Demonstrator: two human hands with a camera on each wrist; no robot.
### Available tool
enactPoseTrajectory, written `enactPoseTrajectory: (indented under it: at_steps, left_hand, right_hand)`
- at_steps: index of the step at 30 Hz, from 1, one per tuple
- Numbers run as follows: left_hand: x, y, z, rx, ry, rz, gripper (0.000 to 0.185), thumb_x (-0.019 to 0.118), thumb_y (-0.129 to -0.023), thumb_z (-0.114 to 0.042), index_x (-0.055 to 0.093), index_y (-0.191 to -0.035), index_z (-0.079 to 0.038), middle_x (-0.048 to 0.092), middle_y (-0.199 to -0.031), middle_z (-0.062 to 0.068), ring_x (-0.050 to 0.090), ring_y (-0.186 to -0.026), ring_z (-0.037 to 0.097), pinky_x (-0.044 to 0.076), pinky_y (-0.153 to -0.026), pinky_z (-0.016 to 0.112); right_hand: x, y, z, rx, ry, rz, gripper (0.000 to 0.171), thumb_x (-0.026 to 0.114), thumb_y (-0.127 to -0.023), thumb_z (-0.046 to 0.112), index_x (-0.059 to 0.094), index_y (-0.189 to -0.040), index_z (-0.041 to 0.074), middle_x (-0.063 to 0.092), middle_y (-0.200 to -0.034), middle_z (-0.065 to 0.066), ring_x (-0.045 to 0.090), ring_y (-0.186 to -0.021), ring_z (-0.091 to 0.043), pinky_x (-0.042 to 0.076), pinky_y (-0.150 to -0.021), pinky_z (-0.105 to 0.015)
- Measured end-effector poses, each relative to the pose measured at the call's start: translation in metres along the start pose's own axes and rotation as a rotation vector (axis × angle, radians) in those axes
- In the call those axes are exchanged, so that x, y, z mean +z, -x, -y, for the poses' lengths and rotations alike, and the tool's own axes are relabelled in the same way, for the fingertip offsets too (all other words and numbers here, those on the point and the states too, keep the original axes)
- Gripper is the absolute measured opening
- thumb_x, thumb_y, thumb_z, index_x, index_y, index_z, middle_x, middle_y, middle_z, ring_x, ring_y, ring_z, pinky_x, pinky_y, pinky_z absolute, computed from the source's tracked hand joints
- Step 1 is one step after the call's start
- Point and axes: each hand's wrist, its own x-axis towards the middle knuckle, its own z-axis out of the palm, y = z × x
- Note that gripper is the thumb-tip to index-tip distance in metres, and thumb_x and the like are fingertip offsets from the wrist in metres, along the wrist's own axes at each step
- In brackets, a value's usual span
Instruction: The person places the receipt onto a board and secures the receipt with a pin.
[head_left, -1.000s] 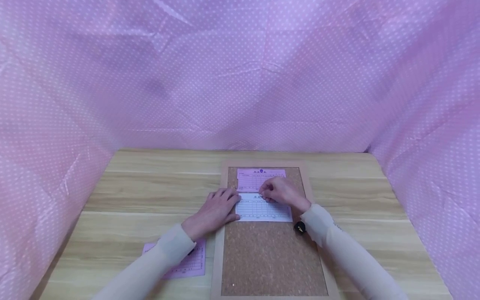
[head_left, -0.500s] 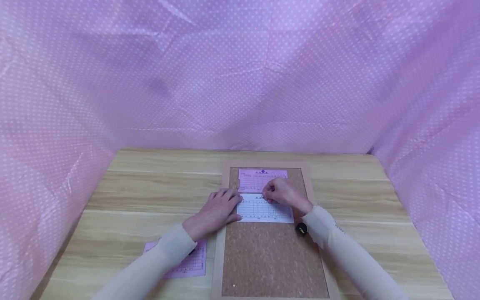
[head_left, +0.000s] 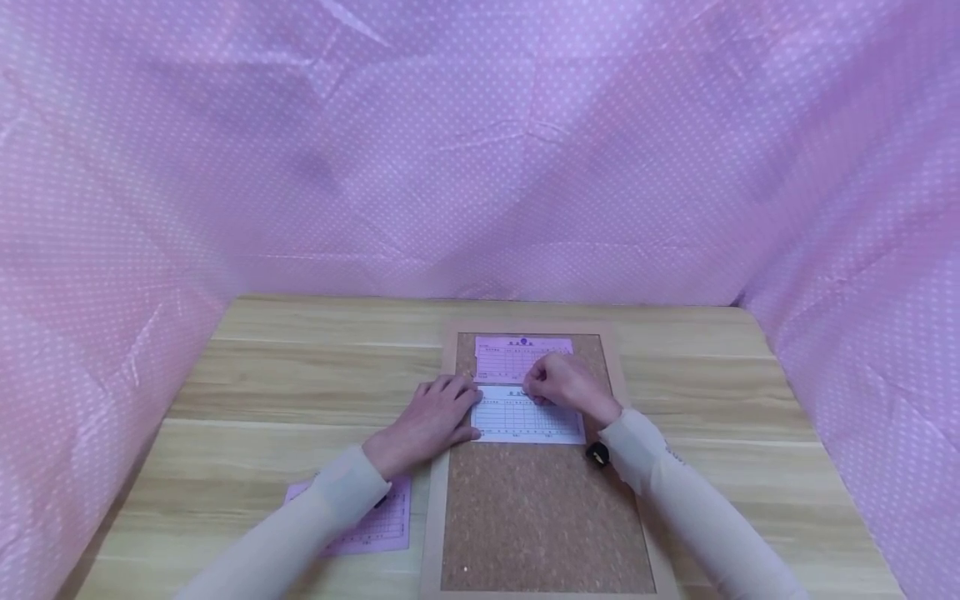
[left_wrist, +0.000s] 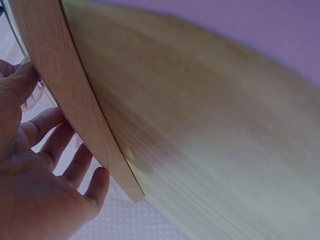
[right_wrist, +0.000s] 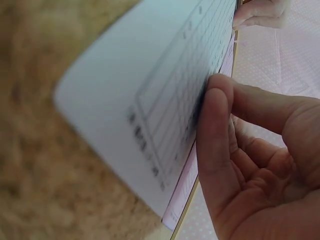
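The right hand sits at the top edge of the white form, its grip drawn together, thumb and fingertips pressing there; whether something small is pinched between them cannot be told. The form lies flat across the cork board, just below a pink form whose lower edge it meets. The left hand rests with fingers spread and fairly straight — its fingertips on the white form's left edge, the palm over the board's wooden frame. Below both hands the cork is bare down to the frame. Beside the left forearm, a second pink form lies on the bench — well apart from the board's left edge.
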Motion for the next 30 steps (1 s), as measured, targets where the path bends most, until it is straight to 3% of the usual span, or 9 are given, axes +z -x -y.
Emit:
enactPoseTrajectory:
  at_steps: [11,21,30]
  left_hand:
    - [-0.0001,0.0001,0.0009,0.005,0.001,-0.001,0.060,0.066,-0.099,-0.048,0.057,-0.146,-0.011,0.050,-0.149,0.009,0.042,-0.140,0.033,0.039,-0.108,0.056]
    - [-0.0003,0.0002,0.0012,0.004,0.004,0.003,0.060,0.067,-0.099,-0.047,0.057,-0.145,-0.011,0.050,-0.148,0.008,0.042,-0.140,0.033,0.039,-0.109,0.056]
    - [-0.0010,0.0001,0.0005,0.007,0.002,0.000,0.059,0.067,-0.099,-0.046,0.057,-0.145,-0.010,0.050,-0.148,0.009,0.042,-0.140,0.034,0.039,-0.109,0.056]
  right_hand:
    - [-0.0010,-0.0008,-0.0040,0.016,-0.012,0.015,0.021,0.070,-0.095,0.016,0.076,-0.074,0.014,0.065,-0.065,0.004,0.058,-0.061,-0.011,0.044,-0.058,-0.023]
    - [-0.0002,-0.0015,-0.0034,-0.008,0.041,-0.004,0.025,0.069,-0.090,0.014,0.071,-0.066,0.016,0.061,-0.059,0.006,0.050,-0.054,-0.009,0.036,-0.052,-0.023]
    - [-0.0010,-0.0022,-0.0041,0.014,0.008,0.018,0.021,0.070,-0.092,0.015,0.074,-0.071,0.014,0.065,-0.063,0.004,0.054,-0.056,-0.010,0.038,-0.052,-0.021]
